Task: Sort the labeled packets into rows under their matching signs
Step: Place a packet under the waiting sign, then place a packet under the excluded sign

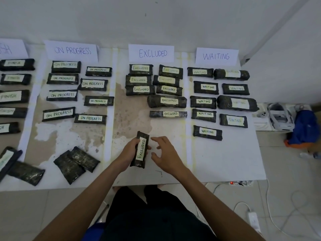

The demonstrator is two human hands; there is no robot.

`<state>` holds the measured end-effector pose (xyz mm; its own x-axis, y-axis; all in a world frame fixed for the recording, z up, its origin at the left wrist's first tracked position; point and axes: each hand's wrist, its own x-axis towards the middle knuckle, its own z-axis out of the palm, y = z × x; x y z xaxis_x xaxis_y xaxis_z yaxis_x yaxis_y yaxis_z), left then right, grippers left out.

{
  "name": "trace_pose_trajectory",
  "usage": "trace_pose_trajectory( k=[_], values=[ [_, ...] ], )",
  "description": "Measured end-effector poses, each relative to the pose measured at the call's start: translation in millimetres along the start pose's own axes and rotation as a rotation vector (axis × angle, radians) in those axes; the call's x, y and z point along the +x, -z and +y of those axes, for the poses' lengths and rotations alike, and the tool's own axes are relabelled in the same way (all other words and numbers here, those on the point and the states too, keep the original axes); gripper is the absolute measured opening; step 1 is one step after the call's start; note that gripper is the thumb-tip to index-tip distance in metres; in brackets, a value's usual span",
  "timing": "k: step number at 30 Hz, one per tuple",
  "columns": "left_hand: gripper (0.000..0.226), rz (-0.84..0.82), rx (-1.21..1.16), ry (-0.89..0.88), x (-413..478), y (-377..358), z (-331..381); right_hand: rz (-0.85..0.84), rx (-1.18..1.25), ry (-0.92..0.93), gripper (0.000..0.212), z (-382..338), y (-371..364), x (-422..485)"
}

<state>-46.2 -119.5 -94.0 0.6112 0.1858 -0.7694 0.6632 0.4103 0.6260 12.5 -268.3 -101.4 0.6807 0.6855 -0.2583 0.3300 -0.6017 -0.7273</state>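
My left hand (pixel 129 151) grips a black packet labeled EXCLUDED (pixel 141 150), held lengthwise near the table's front middle. My right hand (pixel 164 153) hovers just right of it, fingers apart and holding nothing. Paper signs stand at the back: ON PROGRESS (pixel 72 50), EXCLUDED (pixel 151 53), WAITING (pixel 216 56), and a cut-off sign at far left (pixel 10 48). Several labeled packets lie in rows under each sign. The lowest packet in the EXCLUDED rows (pixel 168 114) lies beyond my hands. Two unsorted packets (pixel 76 163) lie face down at front left, with more (pixel 19 168) at the left edge.
The white stained table (pixel 225 159) ends at its front edge near my legs. On the floor to the right are a white headset (pixel 279 118), a blue bag (pixel 304 129), a power strip (pixel 240 183) and cables (pixel 253 220). A wall rises behind the signs.
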Motion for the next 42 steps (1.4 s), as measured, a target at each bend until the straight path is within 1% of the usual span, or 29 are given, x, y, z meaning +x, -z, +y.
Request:
trace_pose_trajectory(
  k=[2,5,8,11,13,15,17,20,23,27,32,34,37,40,42],
  values=[
    [0.038,-0.016,0.074,0.014,-2,-2,2,0.008,-0.065,0.051,0.06,-4,2,2],
    [0.034,-0.09,0.276,0.025,-5,-1,7,-0.032,-0.319,0.263,0.066,-2,4,8],
    [0.026,-0.127,0.439,-0.043,-2,4,8,-0.086,-0.419,0.356,0.063,0,8,14],
    [0.019,-0.134,0.513,-0.13,-3,10,13,-0.096,-0.518,0.442,0.06,1,14,23],
    [0.019,-0.146,0.544,-0.182,-3,17,20,-0.122,-0.547,0.473,0.057,-2,17,33],
    [0.024,-0.094,0.608,-0.22,1,28,27,-0.131,-0.592,0.491,0.053,-6,20,47],
    [0.032,0.06,0.664,-0.265,11,42,34,-0.111,-0.631,0.473,0.047,-11,24,66],
    [0.041,0.277,0.701,-0.39,23,62,49,-0.06,-0.637,0.365,0.042,-24,31,100],
    [0.049,0.389,0.74,-0.469,32,80,59,-0.053,-0.731,0.277,0.044,-40,34,133],
    [0.053,0.354,0.842,-0.499,45,85,65,-0.089,-0.82,0.199,0.049,-49,28,170],
    [0.055,0.341,0.926,-0.545,61,90,63,-0.1,-0.87,0.189,0.043,-47,13,196],
    [0.055,0.333,0.964,-0.563,65,95,60,-0.127,-0.87,0.16,0.046,-44,6,200],
    [0.054,0.324,0.958,-0.61,60,101,58,-0.136,-0.867,0.145,0.046,-47,3,202],
    [0.053,0.335,0.945,-0.68,48,114,57,-0.069,-0.833,0.145,0.044,-59,-3,192],
    [0.052,0.348,0.945,-0.698,39,127,52,-0.065,-0.785,0.157,0.048,-72,-15,179]
  ],
)
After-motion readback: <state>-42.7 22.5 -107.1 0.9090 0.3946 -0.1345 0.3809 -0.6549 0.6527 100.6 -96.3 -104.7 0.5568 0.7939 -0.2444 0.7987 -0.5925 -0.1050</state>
